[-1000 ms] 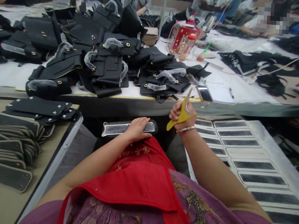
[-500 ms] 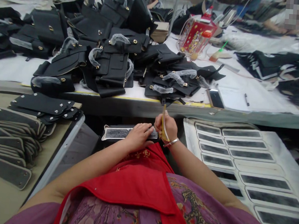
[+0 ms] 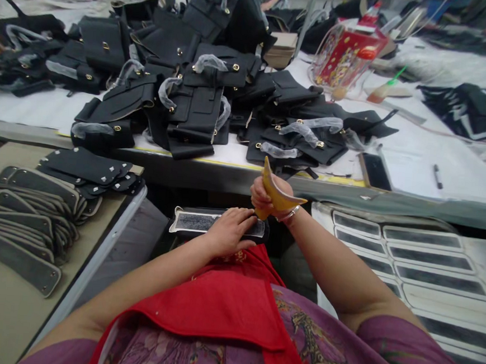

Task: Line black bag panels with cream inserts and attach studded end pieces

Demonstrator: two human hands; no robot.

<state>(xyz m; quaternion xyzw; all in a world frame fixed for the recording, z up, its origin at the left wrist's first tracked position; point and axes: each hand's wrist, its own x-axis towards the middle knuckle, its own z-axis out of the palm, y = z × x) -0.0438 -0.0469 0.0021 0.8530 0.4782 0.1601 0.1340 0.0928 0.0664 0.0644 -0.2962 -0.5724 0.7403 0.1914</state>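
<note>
Low in front of my apron lies a narrow dark panel [image 3: 195, 222] with a pale, ragged border. My left hand [image 3: 231, 227] rests flat on its right part, fingers stretched out and covering some of it. Just right of and above that hand, my right hand [image 3: 269, 192] is closed around a yellow curved piece [image 3: 282, 197] with a pale edge. This piece looks like a bent flexible sheet; its exact kind I cannot tell. One pointed end sticks up above the fist, and another points right over the wrist.
Black handbags [image 3: 198, 108] with plastic-wrapped handles crowd the table ahead. A phone [image 3: 375, 171] and pen [image 3: 437, 176] lie to the right. Stacked dark strips [image 3: 25, 215] sit on the left board. At right, pale-bordered dark panels [image 3: 430, 257] lie in rows. A red container [image 3: 348, 53] stands farther back.
The yellow piece has turned in my right hand, from edge-on to showing its broad face. My left hand stays on the panel. The view has shifted a little to the left.
</note>
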